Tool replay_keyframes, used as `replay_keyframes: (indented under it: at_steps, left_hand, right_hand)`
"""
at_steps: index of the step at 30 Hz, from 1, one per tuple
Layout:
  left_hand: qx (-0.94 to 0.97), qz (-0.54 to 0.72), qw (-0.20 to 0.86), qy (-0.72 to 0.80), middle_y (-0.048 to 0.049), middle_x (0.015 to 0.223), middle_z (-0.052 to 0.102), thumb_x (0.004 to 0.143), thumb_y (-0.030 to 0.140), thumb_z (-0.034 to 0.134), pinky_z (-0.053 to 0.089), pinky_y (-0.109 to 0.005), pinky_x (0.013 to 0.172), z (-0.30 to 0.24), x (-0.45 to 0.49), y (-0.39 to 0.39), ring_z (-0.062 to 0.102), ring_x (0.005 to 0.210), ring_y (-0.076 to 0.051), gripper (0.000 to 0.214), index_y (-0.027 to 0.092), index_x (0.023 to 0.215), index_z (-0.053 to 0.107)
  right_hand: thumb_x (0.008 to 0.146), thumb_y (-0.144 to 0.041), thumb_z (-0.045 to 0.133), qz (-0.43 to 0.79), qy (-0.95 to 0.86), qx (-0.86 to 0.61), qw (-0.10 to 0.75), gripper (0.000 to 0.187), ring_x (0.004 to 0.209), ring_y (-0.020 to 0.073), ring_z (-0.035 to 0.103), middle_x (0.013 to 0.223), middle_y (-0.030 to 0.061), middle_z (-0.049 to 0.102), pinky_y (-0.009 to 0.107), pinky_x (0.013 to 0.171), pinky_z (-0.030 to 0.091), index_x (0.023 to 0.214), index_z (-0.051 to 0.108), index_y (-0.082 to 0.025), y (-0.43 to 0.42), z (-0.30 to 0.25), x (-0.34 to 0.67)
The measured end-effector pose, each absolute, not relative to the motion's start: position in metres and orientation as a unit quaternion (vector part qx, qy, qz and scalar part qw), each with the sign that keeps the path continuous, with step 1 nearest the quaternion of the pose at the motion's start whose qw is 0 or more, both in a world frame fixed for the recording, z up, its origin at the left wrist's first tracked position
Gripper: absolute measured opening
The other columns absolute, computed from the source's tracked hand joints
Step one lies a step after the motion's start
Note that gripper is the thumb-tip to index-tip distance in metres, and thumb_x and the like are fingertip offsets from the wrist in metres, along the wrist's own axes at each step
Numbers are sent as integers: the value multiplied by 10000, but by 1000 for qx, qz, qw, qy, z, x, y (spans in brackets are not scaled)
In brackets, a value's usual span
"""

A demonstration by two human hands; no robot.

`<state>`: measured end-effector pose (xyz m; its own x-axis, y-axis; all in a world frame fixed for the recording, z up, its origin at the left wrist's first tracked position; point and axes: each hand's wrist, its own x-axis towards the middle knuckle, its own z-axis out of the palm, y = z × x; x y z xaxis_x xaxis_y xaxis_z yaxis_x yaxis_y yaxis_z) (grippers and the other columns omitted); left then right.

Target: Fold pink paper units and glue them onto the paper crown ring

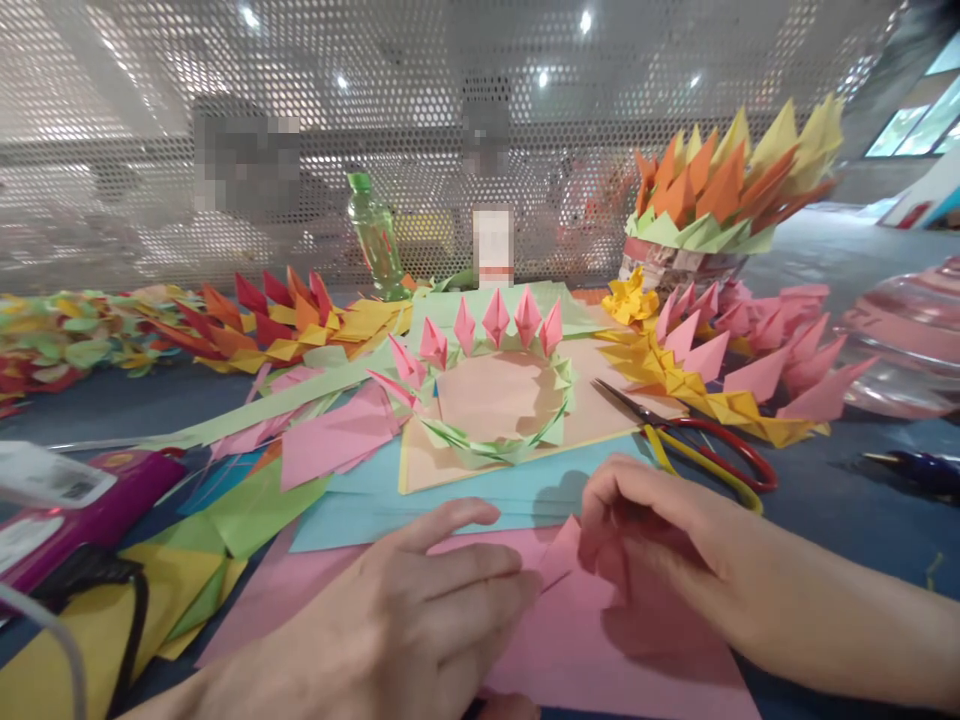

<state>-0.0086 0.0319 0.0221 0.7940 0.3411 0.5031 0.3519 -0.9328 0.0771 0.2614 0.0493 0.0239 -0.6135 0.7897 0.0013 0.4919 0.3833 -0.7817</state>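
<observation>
A small pink folded paper piece (559, 552) lies over a large pink sheet (652, 650). My right hand (667, 550) comes from the right with its fingers curled, pinching this piece's right side. My left hand (427, 610) reaches in from the lower left, palm down and fingers stretched; its fingertips touch the piece's left edge. Part of the thumb shows low in the frame. Beyond my hands stands a green paper ring (495, 455) with several pink folded points (496, 318) along its far and left side. Beneath the ring is a peach sheet (487, 395).
Red-handled scissors (731, 455) and a pen (915, 470) lie right. Folded-paper lotus strips (720, 370) and a large orange-yellow paper lotus (697, 190) stand behind them. A green bottle (375, 240) stands by the perforated screen. Left are a purple power strip (112, 500) and coloured sheets (337, 435).
</observation>
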Motion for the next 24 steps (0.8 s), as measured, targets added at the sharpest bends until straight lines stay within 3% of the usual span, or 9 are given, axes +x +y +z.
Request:
replay_keyframes:
  at_steps: [4, 8, 13, 18, 24]
  left_hand:
    - [-940, -295, 32, -167, -28, 920, 793, 1024, 266, 573, 479, -273, 1069, 22, -9, 32, 712, 813, -134, 218, 125, 1060, 735]
    - [-910, -318, 24, -264, -47, 914, 788, 1052, 267, 528, 448, -315, 1126, 21, -7, 18, 717, 910, -155, 277, 140, 930, 742]
    - [-928, -289, 87, -220, -15, 825, 762, 1000, 219, 612, 484, -368, 1093, 27, -7, 13, 712, 832, -157, 279, 197, 733, 692]
    - [-926, -273, 46, -256, -23, 757, 738, 998, 176, 577, 516, -374, 1044, 28, -8, 20, 709, 789, -164, 220, 176, 822, 710]
    - [-933, -283, 20, -222, -45, 759, 732, 989, 143, 548, 539, -420, 988, 20, -7, 26, 713, 786, -195, 166, 151, 909, 694]
  right_hand:
    - [753, 80, 481, 296, -830, -410, 235, 477, 975, 189, 614, 1059, -5, 650, 313, 872, 498, 1068, 577, -265, 54, 25, 263]
    - [821, 68, 456, 290, -853, -370, 226, 505, 1115, 194, 596, 1173, 3, 644, 350, 981, 472, 1168, 572, -280, 52, 19, 262]
    - [849, 53, 482, 289, -865, -359, 199, 436, 1056, 174, 613, 1107, -13, 653, 329, 934, 495, 1108, 592, -280, 45, 20, 258]
    - [751, 29, 629, 282, -874, -360, 165, 452, 1085, 207, 622, 1120, -5, 670, 357, 970, 495, 1087, 622, -273, 40, 27, 253]
    - [741, -43, 745, 276, -880, -348, 170, 313, 987, 200, 623, 1007, -22, 670, 334, 902, 482, 941, 627, -254, 41, 24, 251]
